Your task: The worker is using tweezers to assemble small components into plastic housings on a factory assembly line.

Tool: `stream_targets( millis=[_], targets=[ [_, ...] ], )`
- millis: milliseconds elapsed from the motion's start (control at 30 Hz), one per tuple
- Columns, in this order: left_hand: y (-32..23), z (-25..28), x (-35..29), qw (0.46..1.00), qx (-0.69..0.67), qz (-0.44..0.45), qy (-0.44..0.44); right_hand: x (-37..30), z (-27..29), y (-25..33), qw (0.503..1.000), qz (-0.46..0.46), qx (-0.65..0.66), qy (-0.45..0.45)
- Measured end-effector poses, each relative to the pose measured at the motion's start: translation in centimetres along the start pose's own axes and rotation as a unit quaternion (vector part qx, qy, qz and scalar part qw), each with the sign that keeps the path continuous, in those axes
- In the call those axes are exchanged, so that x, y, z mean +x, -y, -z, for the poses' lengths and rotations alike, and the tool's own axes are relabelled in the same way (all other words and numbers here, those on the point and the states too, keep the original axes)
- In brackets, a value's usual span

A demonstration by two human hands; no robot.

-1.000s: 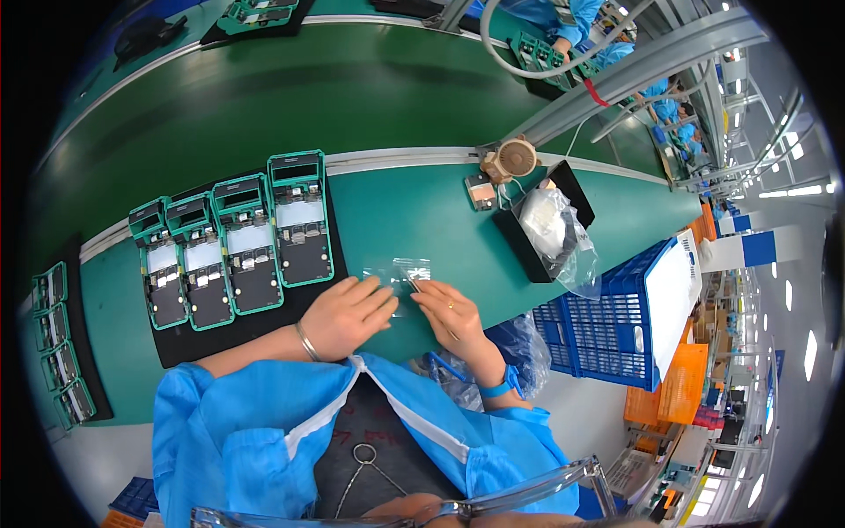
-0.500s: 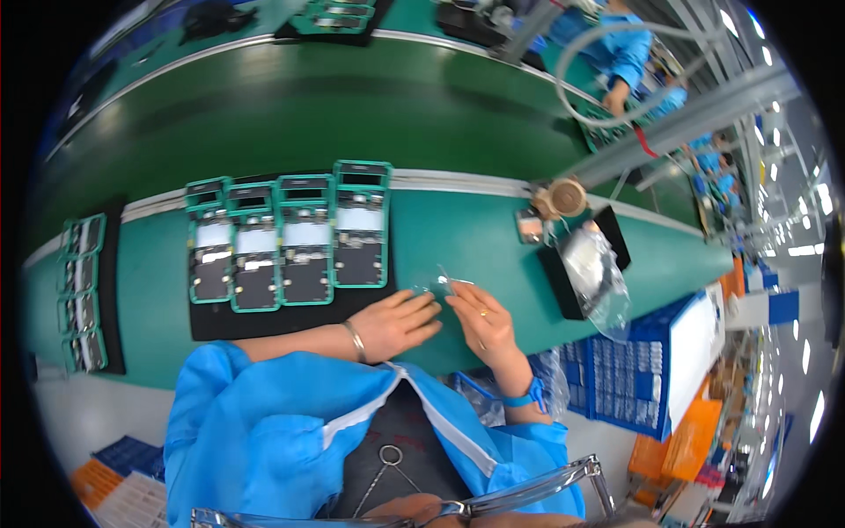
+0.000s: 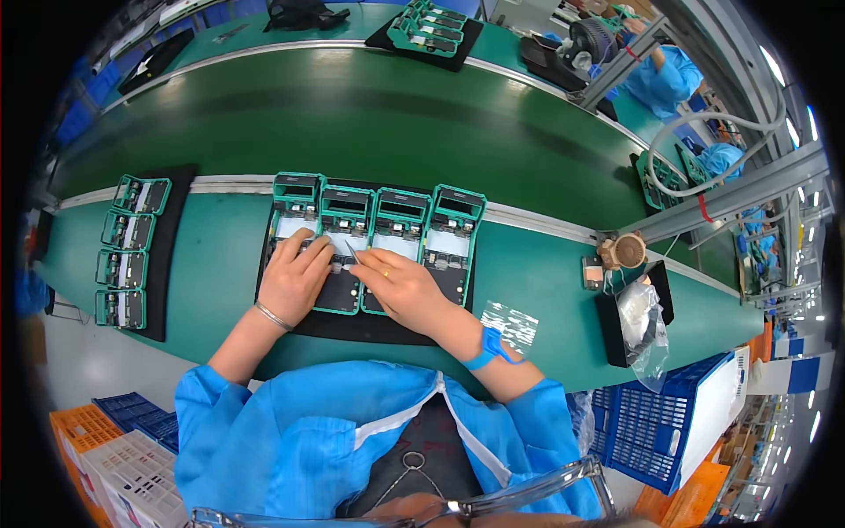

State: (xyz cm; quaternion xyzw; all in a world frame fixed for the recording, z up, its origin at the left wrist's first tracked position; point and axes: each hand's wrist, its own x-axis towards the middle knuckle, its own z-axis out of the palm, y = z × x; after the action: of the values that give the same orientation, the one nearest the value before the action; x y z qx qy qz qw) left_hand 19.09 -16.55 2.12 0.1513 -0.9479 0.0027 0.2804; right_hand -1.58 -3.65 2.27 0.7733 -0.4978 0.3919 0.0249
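A row of green-framed electronic units with black and white inner parts, including one middle unit (image 3: 393, 231), lies on a black mat (image 3: 374, 327). My left hand (image 3: 292, 275) rests palm down on the left units, fingers extended, their tips touching the parts there; nothing shows in its grasp. Pinched in my right hand (image 3: 400, 286) is a pair of thin metal tweezers (image 3: 351, 252), its tip over the white area of the second unit from the left. Whether the tip holds anything is too small to tell. Beside my right wrist lies a clear sheet with small white pieces (image 3: 510, 327).
More green-framed units (image 3: 123, 268) lie on a mat at left. At right stand a black box with clear plastic (image 3: 638, 317), a brown round roll (image 3: 627, 250) and a blue crate (image 3: 641, 427). A green conveyor (image 3: 352, 114) runs behind. Another person in blue (image 3: 664, 81) works beyond it.
Both hands have moved left from the bare bench onto the units. The tweezers now point at a unit, and the clear sheet lies on the bench. The view has shifted.
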Motion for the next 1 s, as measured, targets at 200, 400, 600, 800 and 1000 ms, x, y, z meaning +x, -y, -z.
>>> stream_targets(
  millis=[200, 400, 600, 800, 1000],
  targets=[
    [0.8, -0.5, -0.8, 1.000, -0.022, 0.000, 0.001, 1.4, -2.1, -0.4, 0.999, 0.027, -0.023, 0.006],
    [0.8, -0.3, -0.5, 1.000, -0.023, -0.006, -0.002, 1.5, -2.8, -0.6, 0.998, 0.032, -0.050, 0.010],
    [0.8, -0.3, -0.5, 1.000, -0.022, -0.007, -0.006, 1.5, -3.1, -0.7, 0.997, 0.047, -0.069, 0.003],
    [0.4, 0.0, -0.4, 1.000, -0.010, -0.001, 0.006, 1.3, -3.1, -0.8, 0.996, 0.057, -0.074, 0.006],
    [0.0, 0.0, 0.1, 0.998, 0.025, -0.010, 0.063, 1.1, -1.9, -0.4, 0.994, 0.039, -0.092, 0.035]
  ],
)
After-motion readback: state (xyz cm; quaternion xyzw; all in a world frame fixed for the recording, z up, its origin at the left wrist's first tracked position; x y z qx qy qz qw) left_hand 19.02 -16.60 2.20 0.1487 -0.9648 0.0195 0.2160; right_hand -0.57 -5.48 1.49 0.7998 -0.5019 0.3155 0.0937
